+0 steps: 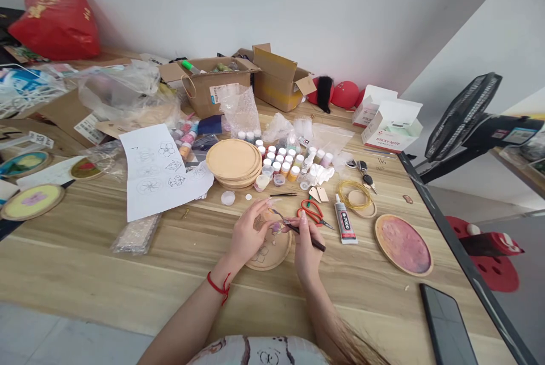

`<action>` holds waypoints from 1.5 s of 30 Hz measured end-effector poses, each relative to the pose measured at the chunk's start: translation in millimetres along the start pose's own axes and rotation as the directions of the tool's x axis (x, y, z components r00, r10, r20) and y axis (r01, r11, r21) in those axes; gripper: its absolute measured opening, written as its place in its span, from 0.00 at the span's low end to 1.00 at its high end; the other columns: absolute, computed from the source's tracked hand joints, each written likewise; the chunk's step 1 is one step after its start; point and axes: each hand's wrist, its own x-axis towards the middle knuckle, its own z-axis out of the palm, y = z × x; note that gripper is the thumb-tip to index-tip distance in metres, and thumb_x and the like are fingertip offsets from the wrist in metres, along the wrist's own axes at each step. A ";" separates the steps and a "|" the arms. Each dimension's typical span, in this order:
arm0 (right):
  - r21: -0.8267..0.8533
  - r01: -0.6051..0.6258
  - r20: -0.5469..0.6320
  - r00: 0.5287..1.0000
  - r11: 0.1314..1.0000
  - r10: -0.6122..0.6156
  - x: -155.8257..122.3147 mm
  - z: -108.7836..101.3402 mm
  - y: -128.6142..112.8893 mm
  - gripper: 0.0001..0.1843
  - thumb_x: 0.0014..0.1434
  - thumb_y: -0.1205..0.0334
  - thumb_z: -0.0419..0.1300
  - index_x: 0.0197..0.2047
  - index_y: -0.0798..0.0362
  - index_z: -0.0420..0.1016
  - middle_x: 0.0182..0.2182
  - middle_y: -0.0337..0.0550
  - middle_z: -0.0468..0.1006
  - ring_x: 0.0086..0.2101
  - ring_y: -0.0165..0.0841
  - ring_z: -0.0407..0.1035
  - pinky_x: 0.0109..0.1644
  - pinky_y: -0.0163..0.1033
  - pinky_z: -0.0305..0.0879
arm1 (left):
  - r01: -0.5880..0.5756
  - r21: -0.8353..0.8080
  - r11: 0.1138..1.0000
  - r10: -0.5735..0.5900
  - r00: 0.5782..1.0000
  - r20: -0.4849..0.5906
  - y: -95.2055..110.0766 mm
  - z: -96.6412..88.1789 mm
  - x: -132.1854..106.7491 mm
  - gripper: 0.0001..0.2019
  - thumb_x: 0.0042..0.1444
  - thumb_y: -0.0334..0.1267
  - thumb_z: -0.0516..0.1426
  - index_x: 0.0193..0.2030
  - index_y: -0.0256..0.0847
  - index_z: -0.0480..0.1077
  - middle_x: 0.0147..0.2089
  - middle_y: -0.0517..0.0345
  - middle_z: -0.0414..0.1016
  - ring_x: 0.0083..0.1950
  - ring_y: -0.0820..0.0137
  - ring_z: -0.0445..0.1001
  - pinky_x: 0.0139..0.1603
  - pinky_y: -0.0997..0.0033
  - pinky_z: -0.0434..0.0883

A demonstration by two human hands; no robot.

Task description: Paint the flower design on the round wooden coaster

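Note:
My left hand (pixel 249 233) rests on a round wooden disc (pixel 269 251) with flower outlines drawn on it, fingers curled over its left part and pinching something small I cannot make out. My right hand (pixel 305 243) is closed on a thin dark tool (pixel 313 243), like a pen or brush, whose tip points left at the disc near my left fingertips. A red cord circles my left wrist. Red-handled scissors (pixel 313 213) lie just beyond my right hand.
A glue tube (pixel 344 221), a coil of gold wire (pixel 354 194), a pink painted disc (pixel 403 244), a stack of plain wooden discs (pixel 234 162), several small paint pots (pixel 283 162), a sketch sheet (pixel 159 171), cardboard boxes (pixel 213 85), a phone (pixel 447 328).

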 end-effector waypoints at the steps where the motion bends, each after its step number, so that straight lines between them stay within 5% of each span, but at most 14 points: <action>1: -0.035 0.046 0.034 0.998 0.998 -0.045 -1.0 -1.0 -1.1 0.18 0.63 0.51 0.60 0.27 0.53 0.77 0.26 0.44 0.81 0.34 0.38 0.78 0.43 0.43 0.74 | 0.007 -0.002 1.000 -0.007 1.000 -0.003 0.3 -0.5 0.0 0.24 0.60 0.34 0.59 0.63 0.47 0.62 0.59 0.51 0.76 0.59 0.62 0.76 0.62 0.56 0.72; 8: -0.290 0.397 0.280 0.905 0.871 -0.319 -6.9 -4.4 -5.3 0.16 0.67 0.62 0.56 0.28 0.51 0.79 0.29 0.44 0.81 0.34 0.35 0.77 0.42 0.41 0.73 | -0.002 -0.019 1.000 0.002 1.000 0.004 -0.1 -1.5 -0.3 0.23 0.60 0.32 0.58 0.62 0.47 0.63 0.60 0.51 0.75 0.61 0.61 0.74 0.62 0.56 0.72; 13: -0.350 0.608 0.339 0.791 0.713 -0.509 -11.2 -3.9 -2.8 0.12 0.66 0.69 0.55 0.35 0.52 0.80 0.34 0.47 0.80 0.35 0.34 0.76 0.41 0.40 0.73 | -0.009 0.012 1.000 0.009 1.000 0.006 0.0 -1.7 -0.5 0.22 0.62 0.35 0.58 0.62 0.47 0.63 0.60 0.51 0.75 0.64 0.60 0.71 0.64 0.54 0.70; 16: -0.367 0.648 0.346 0.761 0.667 -0.549 -12.7 -1.8 0.8 0.10 0.65 0.69 0.57 0.36 0.53 0.80 0.34 0.48 0.80 0.35 0.33 0.76 0.40 0.38 0.74 | -0.048 0.047 0.998 0.047 0.999 0.027 0.8 -3.4 0.2 0.22 0.63 0.35 0.58 0.63 0.47 0.63 0.59 0.53 0.76 0.67 0.59 0.67 0.67 0.52 0.67; 20: -0.414 0.518 0.217 0.855 0.749 -0.471 -12.4 -0.3 2.2 0.14 0.66 0.64 0.56 0.31 0.52 0.80 0.26 0.44 0.80 0.29 0.33 0.74 0.36 0.38 0.72 | -0.141 0.083 0.987 0.136 0.989 0.054 0.8 -4.2 0.7 0.21 0.64 0.34 0.56 0.63 0.49 0.63 0.57 0.55 0.78 0.67 0.62 0.67 0.67 0.51 0.66; 24: -0.336 0.167 0.004 0.984 0.927 -0.176 -9.6 1.2 -0.8 0.20 0.66 0.52 0.58 0.28 0.54 0.79 0.22 0.43 0.80 0.25 0.34 0.75 0.35 0.40 0.72 | -0.156 0.093 0.983 0.152 0.987 0.048 -1.0 -1.0 -0.8 0.23 0.62 0.35 0.58 0.64 0.49 0.63 0.56 0.55 0.79 0.66 0.61 0.69 0.66 0.51 0.68; 28: -0.165 -0.119 -0.133 0.986 0.979 0.098 -6.4 6.2 -3.3 0.22 0.59 0.45 0.63 0.25 0.55 0.76 0.19 0.44 0.80 0.24 0.37 0.76 0.36 0.42 0.73 | -0.131 0.095 0.987 0.128 0.991 0.039 -1.3 2.1 -2.9 0.25 0.60 0.36 0.61 0.63 0.49 0.64 0.57 0.53 0.78 0.64 0.59 0.71 0.63 0.52 0.71; 33: 0.039 -0.246 -0.174 0.953 0.968 0.249 -1.1 11.1 -3.5 0.22 0.52 0.44 0.68 0.22 0.54 0.72 0.21 0.44 0.81 0.19 0.36 0.74 0.30 0.42 0.72 | -0.091 0.070 0.993 0.088 0.995 0.036 1.0 2.5 -3.3 0.24 0.59 0.36 0.62 0.61 0.49 0.66 0.57 0.53 0.78 0.63 0.59 0.72 0.64 0.53 0.69; 36: 0.055 -0.225 -0.139 0.963 0.973 0.230 -0.2 9.1 -3.6 0.21 0.54 0.44 0.67 0.24 0.54 0.73 0.22 0.44 0.81 0.21 0.36 0.74 0.32 0.43 0.73 | -0.049 0.020 0.999 0.048 0.998 0.033 2.5 1.5 -2.4 0.26 0.59 0.36 0.62 0.63 0.49 0.64 0.58 0.52 0.77 0.62 0.60 0.74 0.64 0.53 0.69; 40: -0.141 0.044 -0.065 0.996 0.989 -0.053 -2.6 0.6 -3.7 0.17 0.59 0.49 0.63 0.27 0.53 0.77 0.23 0.42 0.81 0.28 0.36 0.76 0.43 0.44 0.72 | -0.021 -0.039 0.999 0.021 1.000 0.006 5.5 -1.4 -0.8 0.27 0.59 0.36 0.62 0.65 0.50 0.61 0.58 0.51 0.77 0.59 0.61 0.76 0.63 0.56 0.71; 45: -0.333 0.375 0.185 0.926 0.865 -0.330 -6.3 -6.6 -5.6 0.15 0.63 0.58 0.61 0.26 0.51 0.80 0.28 0.44 0.81 0.34 0.36 0.76 0.42 0.42 0.72 | -0.009 -0.059 0.998 0.009 1.000 0.001 8.6 -4.2 0.2 0.28 0.60 0.37 0.61 0.66 0.50 0.59 0.59 0.50 0.76 0.57 0.62 0.78 0.61 0.57 0.72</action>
